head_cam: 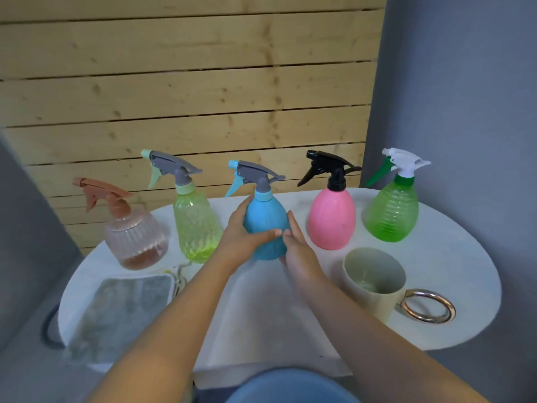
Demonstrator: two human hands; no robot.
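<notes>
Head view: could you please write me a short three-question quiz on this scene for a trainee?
1. True or false: the left hand and right hand both hold the blue spray bottle.
2. How many spray bottles stand on the white table?
3. What colour is the trigger head on the pink bottle? A) black B) white C) orange
Key: 1 true; 2 five; 3 A.
</notes>
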